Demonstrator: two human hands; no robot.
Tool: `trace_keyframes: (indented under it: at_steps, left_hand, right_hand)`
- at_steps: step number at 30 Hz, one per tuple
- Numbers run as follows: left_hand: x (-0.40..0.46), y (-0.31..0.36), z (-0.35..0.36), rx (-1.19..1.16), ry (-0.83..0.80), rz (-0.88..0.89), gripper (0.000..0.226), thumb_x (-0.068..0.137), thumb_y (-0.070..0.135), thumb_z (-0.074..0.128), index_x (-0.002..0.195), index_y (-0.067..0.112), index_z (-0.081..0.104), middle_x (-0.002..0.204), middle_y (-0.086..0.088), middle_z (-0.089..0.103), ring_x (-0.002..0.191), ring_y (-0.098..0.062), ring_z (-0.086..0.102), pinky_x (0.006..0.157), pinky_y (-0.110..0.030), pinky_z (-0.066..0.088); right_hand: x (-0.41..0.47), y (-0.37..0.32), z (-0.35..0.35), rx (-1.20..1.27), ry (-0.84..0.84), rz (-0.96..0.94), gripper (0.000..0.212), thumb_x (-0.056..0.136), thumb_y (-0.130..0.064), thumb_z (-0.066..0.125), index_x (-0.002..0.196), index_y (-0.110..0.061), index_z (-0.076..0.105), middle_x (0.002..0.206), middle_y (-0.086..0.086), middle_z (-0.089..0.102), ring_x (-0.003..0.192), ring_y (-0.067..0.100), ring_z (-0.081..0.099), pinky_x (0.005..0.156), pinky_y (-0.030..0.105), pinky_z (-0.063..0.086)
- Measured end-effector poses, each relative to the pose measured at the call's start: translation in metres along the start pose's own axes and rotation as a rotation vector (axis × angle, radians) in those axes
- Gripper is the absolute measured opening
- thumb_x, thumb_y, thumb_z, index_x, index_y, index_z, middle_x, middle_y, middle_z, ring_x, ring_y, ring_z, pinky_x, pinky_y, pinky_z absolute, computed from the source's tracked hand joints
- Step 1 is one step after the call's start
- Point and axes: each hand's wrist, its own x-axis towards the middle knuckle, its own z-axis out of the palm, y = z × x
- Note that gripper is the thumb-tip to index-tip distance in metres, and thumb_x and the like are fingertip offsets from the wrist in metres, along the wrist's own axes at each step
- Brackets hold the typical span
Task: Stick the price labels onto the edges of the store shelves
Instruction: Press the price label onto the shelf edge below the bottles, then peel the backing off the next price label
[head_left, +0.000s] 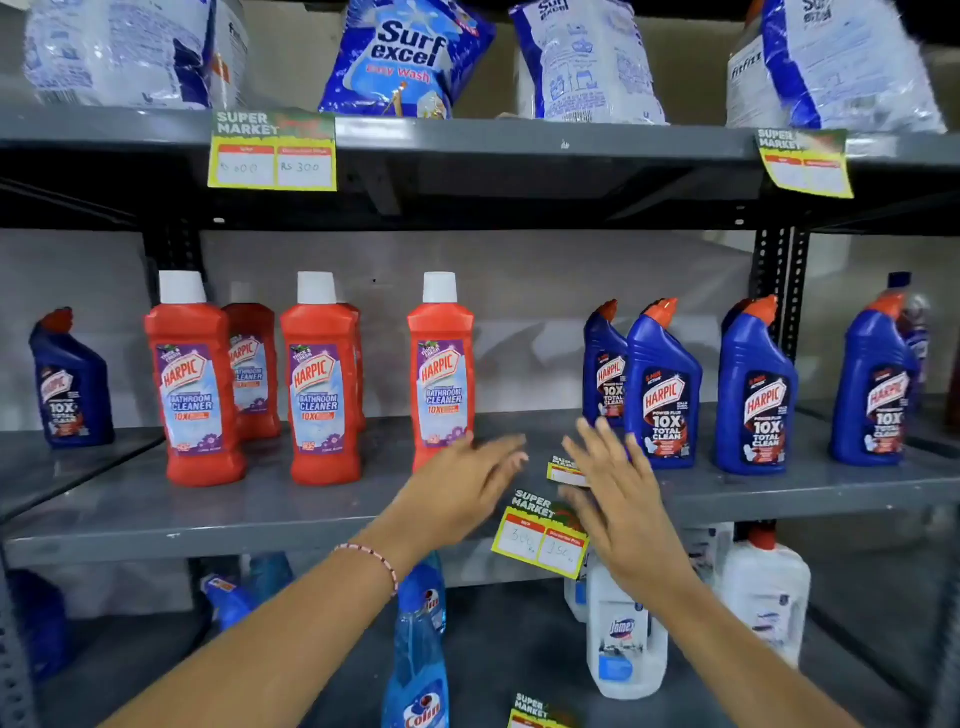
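The left hand (467, 480) is open, fingers spread flat over the middle shelf (208, 512), holding nothing. The right hand (621, 499) is open too, palm inward. Between them a small price label (563, 470) lies on the shelf. Another label (540, 540) hangs tilted on the shelf edge below, beside the right hand.

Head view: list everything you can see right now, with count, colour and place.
Price labels: five showing, yellow-green; two on top shelf edge, one on middle shelf edge, one lying on middle shelf, one at bottom.
Detergent bags: four, blue-white, top shelf.
Red Harpic bottles: five, middle shelf, left.
Blue Harpic bottles: at least five, middle shelf.
White bottles: about three, lower shelf.
Blue spray bottles: several, lower shelf.
Left hand, right hand: open, empty, above the middle label.
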Motion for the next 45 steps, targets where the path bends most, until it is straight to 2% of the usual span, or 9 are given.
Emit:
trace_keyframes:
  at_steps: [4,8,12,18,25,28,36,40,45]
  left_hand:
    - [-0.004,0.011,0.030,-0.239,0.000,-0.028,0.012,0.086,0.014,0.068,0.094,0.010,0.076,0.091,-0.007,0.079,0.077,-0.013,0.068,0.097,-0.029,0.049]
    - [-0.025,0.007,0.042,-0.354,0.149,-0.079,0.017,0.073,0.001,0.064,0.082,0.009,0.077,0.079,-0.004,0.079,0.076,-0.014,0.071,0.111,-0.015,0.033]
    - [-0.072,-0.006,0.030,-0.452,0.317,-0.221,0.021,0.074,0.000,0.075,0.080,0.021,0.076,0.088,0.014,0.075,0.078,0.001,0.070,0.085,-0.011,0.051]
    - [-0.119,-0.066,-0.015,-0.373,0.481,-0.531,0.029,0.071,0.003,0.080,0.073,0.031,0.075,0.086,0.024,0.072,0.071,0.001,0.069,0.072,-0.014,0.054]
    - [-0.132,-0.102,-0.043,-0.223,0.521,-0.581,0.015,0.069,0.012,0.084,0.074,0.024,0.075,0.072,0.006,0.071,0.066,-0.009,0.065,0.069,-0.028,0.055]
    - [-0.134,-0.110,-0.047,-0.125,0.543,-0.563,0.025,0.063,0.015,0.087,0.075,0.023,0.067,0.075,0.011,0.056,0.070,-0.001,0.055,0.063,-0.008,0.042]
    - [-0.123,-0.088,-0.036,-0.176,0.681,-0.425,0.035,0.074,-0.023,0.058,0.074,0.012,0.060,0.095,0.015,0.049,0.077,-0.005,0.057,0.066,-0.007,0.044]
    - [-0.089,-0.059,-0.012,-0.246,0.622,-0.325,0.036,0.072,-0.023,0.056,0.072,0.013,0.063,0.092,0.003,0.054,0.081,-0.011,0.058,0.068,-0.014,0.046]
    - [-0.028,-0.012,0.031,-0.373,0.466,-0.301,0.032,0.076,-0.013,0.061,0.083,0.018,0.066,0.094,0.004,0.061,0.075,-0.015,0.060,0.066,-0.011,0.046]
  right_hand:
    - [-0.036,0.011,0.017,0.016,-0.081,0.009,0.039,0.096,-0.033,0.043,0.131,-0.021,0.055,0.146,0.003,0.049,0.145,0.010,0.021,0.120,0.038,0.012]
    - [-0.043,0.000,0.018,0.187,0.082,0.086,0.020,0.089,-0.030,0.055,0.100,-0.027,0.071,0.125,-0.013,0.063,0.134,0.003,0.043,0.118,0.042,0.019]
    - [-0.036,-0.044,0.034,0.328,0.168,0.134,0.009,0.081,-0.033,0.069,0.089,-0.032,0.071,0.092,-0.037,0.062,0.095,-0.011,0.060,0.110,0.037,0.030]
    - [0.008,-0.142,0.092,0.345,0.079,0.201,0.011,0.081,-0.043,0.061,0.085,-0.035,0.068,0.081,-0.018,0.068,0.083,-0.001,0.056,0.079,0.033,0.027]
    - [0.026,-0.189,0.123,0.226,0.132,0.265,0.008,0.079,-0.041,0.069,0.081,-0.034,0.066,0.078,-0.015,0.067,0.079,0.013,0.056,0.075,0.034,0.022]
    - [0.027,-0.185,0.120,0.187,0.132,0.306,0.020,0.073,-0.045,0.076,0.085,-0.035,0.064,0.086,-0.015,0.063,0.085,0.011,0.053,0.077,0.034,0.022]
    - [0.033,-0.108,0.062,0.002,0.301,0.552,0.024,0.081,-0.014,0.065,0.093,-0.034,0.060,0.102,-0.009,0.064,0.099,0.019,0.053,0.079,0.037,0.022]
    - [0.040,0.002,0.023,-0.211,-0.072,0.934,0.024,0.079,-0.045,0.060,0.099,-0.032,0.063,0.105,0.011,0.063,0.109,0.037,0.052,0.102,0.059,0.029]
    - [0.060,0.019,0.008,0.165,-0.168,0.813,0.015,0.079,-0.021,0.071,0.070,-0.033,0.070,0.078,-0.012,0.069,0.086,0.017,0.063,0.082,0.031,0.033]
